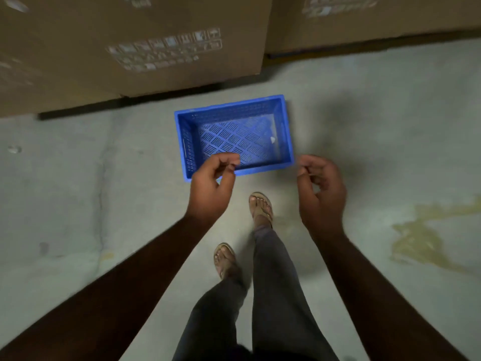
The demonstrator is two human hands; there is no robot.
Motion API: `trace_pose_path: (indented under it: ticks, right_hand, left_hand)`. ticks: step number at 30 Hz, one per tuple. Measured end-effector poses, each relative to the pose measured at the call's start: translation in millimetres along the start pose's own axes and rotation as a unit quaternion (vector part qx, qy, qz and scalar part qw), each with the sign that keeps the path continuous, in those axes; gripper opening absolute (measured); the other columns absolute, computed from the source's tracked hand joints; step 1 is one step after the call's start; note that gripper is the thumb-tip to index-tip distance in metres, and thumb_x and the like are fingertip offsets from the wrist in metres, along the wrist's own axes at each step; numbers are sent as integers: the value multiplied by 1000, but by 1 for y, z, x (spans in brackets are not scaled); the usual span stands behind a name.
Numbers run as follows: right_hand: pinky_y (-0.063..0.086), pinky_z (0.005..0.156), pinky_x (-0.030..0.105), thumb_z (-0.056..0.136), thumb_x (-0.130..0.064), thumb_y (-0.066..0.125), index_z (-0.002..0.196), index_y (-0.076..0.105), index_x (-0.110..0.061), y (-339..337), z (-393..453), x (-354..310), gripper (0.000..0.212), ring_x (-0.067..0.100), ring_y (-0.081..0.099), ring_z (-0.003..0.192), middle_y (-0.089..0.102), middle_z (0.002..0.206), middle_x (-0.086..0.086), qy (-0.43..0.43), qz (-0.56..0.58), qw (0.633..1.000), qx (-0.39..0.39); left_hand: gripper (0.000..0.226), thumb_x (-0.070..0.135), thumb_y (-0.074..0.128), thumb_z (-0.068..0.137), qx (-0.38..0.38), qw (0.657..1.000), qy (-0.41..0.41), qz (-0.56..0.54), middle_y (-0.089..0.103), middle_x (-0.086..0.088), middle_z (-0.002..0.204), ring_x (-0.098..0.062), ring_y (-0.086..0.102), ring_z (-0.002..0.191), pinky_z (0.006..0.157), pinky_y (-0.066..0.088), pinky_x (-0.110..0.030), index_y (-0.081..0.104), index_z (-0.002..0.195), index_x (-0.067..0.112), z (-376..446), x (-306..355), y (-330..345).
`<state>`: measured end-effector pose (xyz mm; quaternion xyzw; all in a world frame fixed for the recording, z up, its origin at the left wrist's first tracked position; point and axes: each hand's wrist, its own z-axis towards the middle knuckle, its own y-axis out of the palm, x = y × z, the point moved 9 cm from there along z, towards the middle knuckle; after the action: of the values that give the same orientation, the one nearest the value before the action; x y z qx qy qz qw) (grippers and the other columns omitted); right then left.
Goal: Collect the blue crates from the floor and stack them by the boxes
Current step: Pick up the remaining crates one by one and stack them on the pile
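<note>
A rectangular blue plastic crate (235,135) sits upright on the grey concrete floor (78,204), just in front of two large brown cardboard boxes, one on the left (125,48) and one on the right (377,19). Its side walls are perforated with rows of small slots, and its base is a lattice of slotted diamond panels; a small pale scrap (272,139) lies inside near the right wall. The left box carries a printed block of white handling pictograms and text (166,49), too blurred to read, and the right box bears a similar faded print near the top edge. The floor is smooth and mottled, with a yellowish stain (426,230) at the right. The left hand (210,186) hovers over the crate's near-left corner, fingers loosely curled toward the thumb, holding nothing; whether it touches the rim cannot be told. The right hand (321,190) hangs just beside the crate's near-right corner, clear of it, fingers likewise loosely curled and empty. Below, dark trousers (273,295) and tan sandals (261,208) show on the person's feet.
</note>
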<state>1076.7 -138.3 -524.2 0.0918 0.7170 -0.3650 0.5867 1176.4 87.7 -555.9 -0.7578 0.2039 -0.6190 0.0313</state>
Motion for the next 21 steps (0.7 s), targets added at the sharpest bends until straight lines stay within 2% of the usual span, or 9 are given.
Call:
trace_pose_path:
  ticks: [3, 5, 10, 13, 17, 21]
  right_hand:
    - [48, 79, 17, 95, 0, 61, 106, 71, -14, -92, -66, -65, 20, 13, 65, 84, 68, 99, 7, 15, 3, 1000, 16]
    - [48, 76, 17, 95, -1, 62, 105, 72, -16, -155, -108, -85, 20, 13, 66, 83, 69, 99, 4, 32, -8, 999, 38]
    - [47, 69, 13, 96, -11, 62, 103, 72, -22, -295, -192, -73, 16, 2, 64, 81, 72, 102, -7, 132, 28, 983, 121]
    - [48, 69, 13, 98, -15, 61, 105, 72, -26, -378, -231, -51, 16, 3, 65, 83, 73, 102, -11, 150, 38, 973, 171]
    - [55, 71, 23, 97, -16, 62, 104, 71, -30, -486, -296, -5, 18, 8, 66, 85, 72, 100, -10, 181, 48, 953, 238]
    - [51, 69, 19, 95, -19, 62, 105, 70, -32, -602, -343, 36, 18, 4, 66, 89, 67, 105, -17, 171, -53, 949, 260]
  left_hand:
    - [16, 5, 57, 99, -81, 996, 21, 6, 75, 1, 107, -11, 70, 104, 95, 51, -23, 70, 108, 8, -78, 91, 15]
    - [16, 6, 57, 100, -109, 994, 23, -7, 75, 0, 104, -15, 70, 104, 95, 52, -27, 71, 106, 12, -126, 133, 26]
    - [15, 10, 56, 102, -164, 986, 33, -19, 75, -2, 98, -15, 71, 98, 94, 54, -31, 70, 107, 11, -217, 195, 83]
    - [15, 12, 57, 101, -222, 974, 50, 5, 77, 2, 96, -13, 72, 95, 90, 55, -31, 71, 106, 16, -266, 216, 149]
    - [19, 12, 56, 99, -313, 946, 81, 31, 77, 3, 94, -13, 71, 89, 83, 55, -40, 72, 99, 22, -342, 242, 263]
    - [18, 16, 56, 96, -370, 926, 68, 17, 77, -2, 94, -19, 71, 89, 87, 54, -38, 72, 100, 22, -422, 264, 392]
